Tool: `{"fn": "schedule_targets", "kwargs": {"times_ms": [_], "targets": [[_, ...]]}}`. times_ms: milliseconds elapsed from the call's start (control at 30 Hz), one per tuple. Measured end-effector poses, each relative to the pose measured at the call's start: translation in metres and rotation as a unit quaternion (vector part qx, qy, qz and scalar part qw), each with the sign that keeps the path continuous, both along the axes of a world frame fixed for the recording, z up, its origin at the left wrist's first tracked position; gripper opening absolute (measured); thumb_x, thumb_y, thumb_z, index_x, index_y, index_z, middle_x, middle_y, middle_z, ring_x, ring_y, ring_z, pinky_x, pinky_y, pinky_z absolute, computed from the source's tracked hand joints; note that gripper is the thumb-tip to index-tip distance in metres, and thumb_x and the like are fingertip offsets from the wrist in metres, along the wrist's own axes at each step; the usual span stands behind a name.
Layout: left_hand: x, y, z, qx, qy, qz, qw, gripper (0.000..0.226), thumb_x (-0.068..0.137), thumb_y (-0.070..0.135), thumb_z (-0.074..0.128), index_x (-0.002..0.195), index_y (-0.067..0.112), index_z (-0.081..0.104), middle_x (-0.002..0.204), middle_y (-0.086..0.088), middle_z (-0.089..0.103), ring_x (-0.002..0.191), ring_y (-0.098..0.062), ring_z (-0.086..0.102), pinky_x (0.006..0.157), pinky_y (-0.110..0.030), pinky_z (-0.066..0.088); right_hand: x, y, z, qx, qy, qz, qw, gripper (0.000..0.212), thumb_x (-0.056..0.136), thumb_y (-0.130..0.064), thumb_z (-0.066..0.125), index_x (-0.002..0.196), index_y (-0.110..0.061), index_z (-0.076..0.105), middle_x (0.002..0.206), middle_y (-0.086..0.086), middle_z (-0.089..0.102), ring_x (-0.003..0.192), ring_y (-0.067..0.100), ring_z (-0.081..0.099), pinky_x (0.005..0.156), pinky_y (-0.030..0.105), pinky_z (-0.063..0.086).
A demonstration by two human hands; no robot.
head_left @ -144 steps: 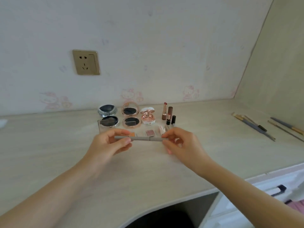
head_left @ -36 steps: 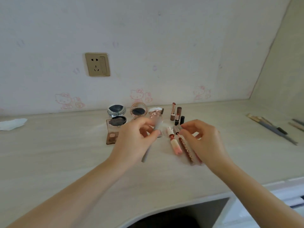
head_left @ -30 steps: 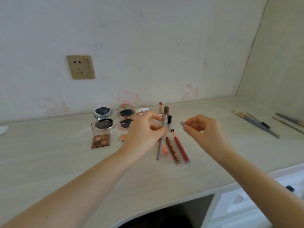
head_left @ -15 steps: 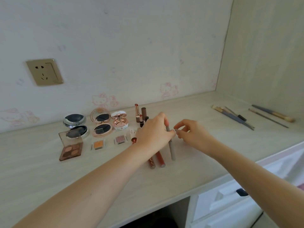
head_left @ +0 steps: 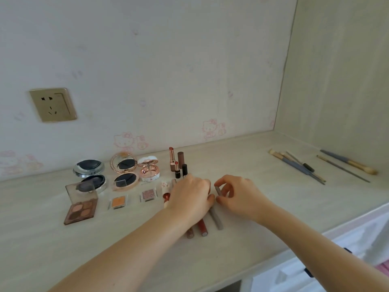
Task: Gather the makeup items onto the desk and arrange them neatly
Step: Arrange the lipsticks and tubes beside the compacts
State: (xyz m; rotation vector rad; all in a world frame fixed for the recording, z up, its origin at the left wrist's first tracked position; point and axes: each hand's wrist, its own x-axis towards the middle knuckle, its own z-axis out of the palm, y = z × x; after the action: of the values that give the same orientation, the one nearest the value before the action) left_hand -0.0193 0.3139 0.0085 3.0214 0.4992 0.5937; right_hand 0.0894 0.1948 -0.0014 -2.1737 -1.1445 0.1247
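lying on the desk [head_left: 273, 207] toward its front edge, about midway along: grey pencil [head_left: 215, 217], laid parallel beside red lip gloss tube [head_left: 202, 226] and brown tube [head_left: 190, 232]. looking light, stiff and smooth, so likely rolling easily on the flat top; best pinched near mid-barrel, or steadied at the upper end while capping. small grey cap [head_left: 218, 191] being pinched in the right hand [head_left: 240, 197] between thumb and forefinger, other fingers curled, hovering just above the pencil's far end; tiny and easily dropped.

covering the upper ends of the pencil and tubes: left hand [head_left: 190, 199], palm down, fingers bent over them and seemingly pressing the pencil still; exact hold hidden under the hand. both forearms reaching in from the front edge, converging.

standing behind the hands, toward the back edge: lipsticks [head_left: 176, 163], upright and tippable. sitting further left: open compacts [head_left: 124, 171], small eyeshadow pans [head_left: 133, 198] and quad palette [head_left: 81, 207] with lid raised, hinged lids looking fragile. waiting ungathered near the right back corner: makeup brushes [head_left: 299, 166], well apart from the group.
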Motion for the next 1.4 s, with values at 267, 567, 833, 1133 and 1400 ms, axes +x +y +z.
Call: {"fn": "schedule_targets", "kwargs": {"times_ms": [267, 567, 833, 1133, 1400], "targets": [[-0.040, -0.018, 0.001, -0.008, 0.020, -0.099, 0.995, 0.039, 0.089, 0.051, 0.045, 0.112, 0.025, 0.063, 0.109, 0.009, 0.054, 0.108, -0.014, 0.043, 0.091, -0.030, 0.038, 0.006, -0.008, 0.000, -0.015, -0.050, 0.018, 0.998, 0.030, 0.080, -0.031, 0.071, 0.109, -0.029, 0.063, 0.081, -0.017, 0.058, 0.066, -0.007, 0.051, 0.059, 0.002, 0.036], [-0.051, -0.022, -0.003, 0.028, 0.006, -0.097, 0.995, 0.047, 0.086, 0.057, 0.048, 0.118, 0.025, 0.060, 0.117, 0.006, 0.057, 0.116, -0.016, 0.044, 0.104, -0.027, 0.022, 0.003, -0.008, 0.002, -0.057, -0.076, 0.025, 0.995, 0.032, 0.080, -0.035, 0.070, 0.110, -0.029, 0.065, 0.088, -0.017, 0.054, 0.068, -0.006, 0.045, 0.060, 0.001, 0.031], [-0.049, -0.017, -0.001, -0.016, 0.009, -0.060, 0.998, 0.043, 0.085, 0.050, 0.052, 0.116, 0.022, 0.062, 0.115, 0.004, 0.058, 0.114, -0.017, 0.045, 0.096, -0.030, 0.035, 0.001, 0.014, 0.014, -0.086, -0.025, 0.039, 0.995, 0.033, 0.080, -0.028, 0.070, 0.112, -0.023, 0.067, 0.080, -0.016, 0.058, 0.066, -0.007, 0.049, 0.058, 0.001, 0.034], [-0.049, -0.009, 0.001, -0.056, 0.003, -0.026, 0.998, 0.037, 0.081, 0.045, 0.056, 0.111, 0.024, 0.064, 0.108, 0.005, 0.059, 0.108, -0.018, 0.048, 0.089, -0.030, 0.041, -0.002, 0.036, 0.015, -0.085, -0.004, 0.062, 0.994, 0.039, 0.082, -0.027, 0.070, 0.119, -0.019, 0.064, 0.083, -0.012, 0.060, 0.074, 0.001, 0.051, 0.060, 0.004, 0.034], [-0.052, -0.009, 0.002, -0.071, -0.009, -0.024, 0.997, 0.040, 0.082, 0.048, 0.057, 0.113, 0.023, 0.063, 0.111, 0.006, 0.059, 0.109, -0.017, 0.048, 0.090, -0.031, 0.043, -0.004, 0.022, 0.019, -0.073, -0.019, 0.073, 0.994, 0.034, 0.085, -0.028, 0.067, 0.118, -0.021, 0.063, 0.097, -0.009, 0.067, 0.089, 0.007, 0.060, 0.080, 0.018, 0.044]]}}
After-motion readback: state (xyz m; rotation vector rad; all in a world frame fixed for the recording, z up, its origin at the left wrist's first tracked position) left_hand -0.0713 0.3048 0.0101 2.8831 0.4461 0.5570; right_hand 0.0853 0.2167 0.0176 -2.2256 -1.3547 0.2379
